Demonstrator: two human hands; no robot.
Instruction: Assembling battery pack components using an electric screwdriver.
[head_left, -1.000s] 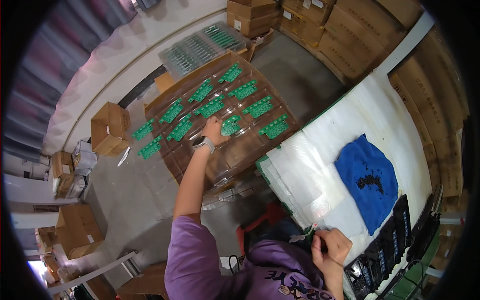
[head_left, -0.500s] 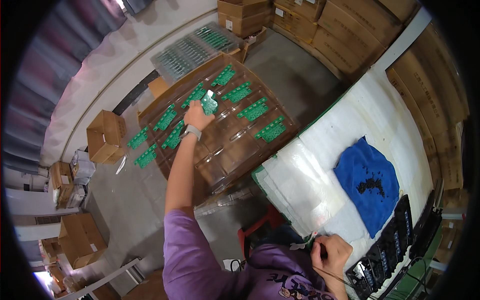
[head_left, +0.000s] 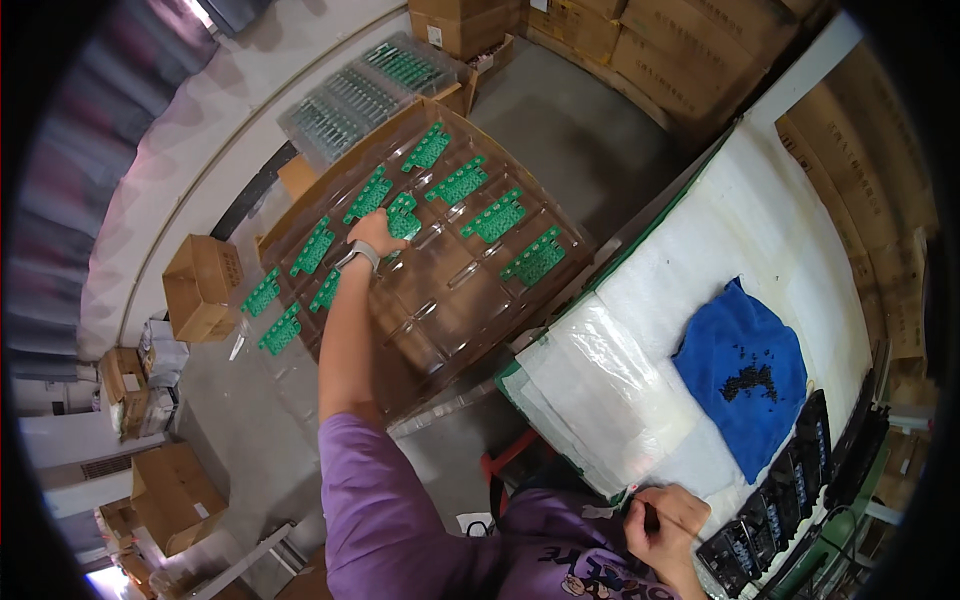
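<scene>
My left hand reaches over a clear plastic tray, its fingers closed on the edge of a green circuit board. That board lies nearly flat among several similar green boards set out in the tray. Close to my body, my right hand rests at the near edge of the white-covered table with its fingers curled in. What it holds, if anything, is hidden.
A blue cloth bearing a pile of small black parts lies on the table. Black fixtures line its right side. Stacked trays of boards stand beyond the tray. Cardboard boxes sit on the floor at left.
The board in my left hand has gone from tilted and shiny to nearly flat in the tray. My right hand stays curled by the table edge. The view has shifted slightly.
</scene>
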